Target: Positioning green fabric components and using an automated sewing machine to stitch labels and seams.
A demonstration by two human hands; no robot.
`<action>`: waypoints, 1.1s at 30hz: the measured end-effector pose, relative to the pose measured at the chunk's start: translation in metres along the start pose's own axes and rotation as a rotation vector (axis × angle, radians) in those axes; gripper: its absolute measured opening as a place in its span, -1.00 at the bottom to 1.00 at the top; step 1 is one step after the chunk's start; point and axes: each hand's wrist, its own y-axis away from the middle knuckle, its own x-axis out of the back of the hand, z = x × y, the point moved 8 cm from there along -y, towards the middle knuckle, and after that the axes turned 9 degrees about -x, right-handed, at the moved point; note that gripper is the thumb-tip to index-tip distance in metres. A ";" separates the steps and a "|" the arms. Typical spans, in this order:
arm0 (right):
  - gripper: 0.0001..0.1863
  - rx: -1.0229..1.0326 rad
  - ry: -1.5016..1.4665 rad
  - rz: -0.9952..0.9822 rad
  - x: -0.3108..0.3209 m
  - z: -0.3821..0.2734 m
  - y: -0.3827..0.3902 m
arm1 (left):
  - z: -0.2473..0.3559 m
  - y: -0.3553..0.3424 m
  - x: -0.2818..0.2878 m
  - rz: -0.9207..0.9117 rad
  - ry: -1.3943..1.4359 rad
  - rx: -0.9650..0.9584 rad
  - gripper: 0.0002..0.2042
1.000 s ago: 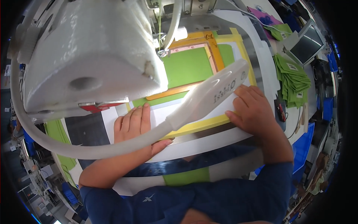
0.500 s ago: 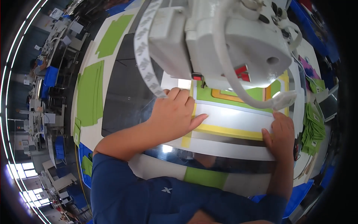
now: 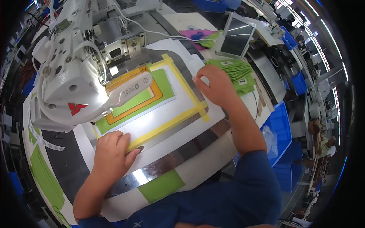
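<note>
My left hand (image 3: 112,154) lies on the near left edge of a white template board (image 3: 140,123) bordered with yellow tape, fingers loosely stretched and thumb on the taped rim. Just right of the board, my right hand (image 3: 218,85) is raised, its fingers bent and a gap showing between thumb and forefinger; I see nothing in it. Green fabric (image 3: 164,81) lies on the board beneath an orange frame (image 3: 156,97). A white sewing machine head (image 3: 72,87) covers the board's left part, and its pale handle-like arm (image 3: 131,89) hangs over the frame.
Beyond my right hand lies a pile of green fabric pieces (image 3: 234,70), with a dark-screened panel (image 3: 237,38) behind. A blue bin (image 3: 279,133) stands at right. More green pieces (image 3: 45,174) lie at left. A green patch (image 3: 161,186) shows on the near table edge.
The view has swung to the right. My right hand has come off the board's right edge and lifted outward. My left hand has moved to the board's near left edge.
</note>
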 end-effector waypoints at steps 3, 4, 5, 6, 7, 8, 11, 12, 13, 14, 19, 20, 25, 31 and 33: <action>-0.78 -0.266 0.022 0.001 0.046 0.076 -0.025 | 0.012 -0.018 -0.012 0.147 0.056 -0.138 -0.51; -0.76 -0.321 0.072 -0.061 0.056 0.102 -0.035 | 0.009 -0.017 -0.017 0.227 0.046 -0.175 -0.50; -0.76 -0.325 0.082 -0.060 0.069 0.123 -0.043 | 0.004 -0.017 -0.020 0.230 0.054 -0.181 -0.50; -0.75 -0.334 0.188 -0.231 0.063 0.145 -0.049 | 0.002 -0.016 -0.020 0.225 0.039 -0.203 -0.50; -0.73 -0.343 0.299 -0.399 0.055 0.163 -0.048 | 0.001 -0.016 -0.021 0.221 0.025 -0.228 -0.49; -0.73 -0.336 0.305 -0.403 0.053 0.174 -0.051 | 0.000 -0.016 -0.019 0.231 0.026 -0.228 -0.50; -0.71 -0.255 0.291 -0.537 0.033 0.186 -0.056 | -0.001 -0.012 -0.019 0.221 0.043 -0.193 -0.47; -0.70 -0.238 0.296 -0.545 0.031 0.185 -0.059 | -0.002 -0.011 -0.019 0.224 0.038 -0.163 -0.47; -0.70 -0.220 0.299 -0.557 0.028 0.185 -0.059 | -0.002 -0.011 -0.021 0.201 0.016 -0.155 -0.46; -0.71 -0.213 0.290 -0.549 0.030 0.187 -0.060 | -0.004 -0.012 -0.023 0.174 -0.008 -0.140 -0.44; -0.80 -0.364 0.212 -0.481 0.052 0.172 -0.062 | -0.018 -0.012 -0.014 0.224 -0.139 0.000 -0.34; -0.80 -0.343 0.201 -0.501 0.048 0.150 -0.063 | -0.023 -0.012 -0.012 0.236 -0.176 0.040 -0.31; -0.88 -0.117 -0.158 -0.375 0.009 0.012 -0.065 | -0.042 -0.018 -0.013 0.175 -0.196 0.089 -0.28; -0.75 -0.014 -0.250 -0.417 -0.103 -0.071 -0.067 | -0.042 -0.008 0.001 0.154 -0.331 0.086 -0.30; -0.78 0.195 -0.222 -0.306 -0.127 -0.095 -0.070 | -0.036 -0.004 0.003 0.085 -0.365 0.128 -0.32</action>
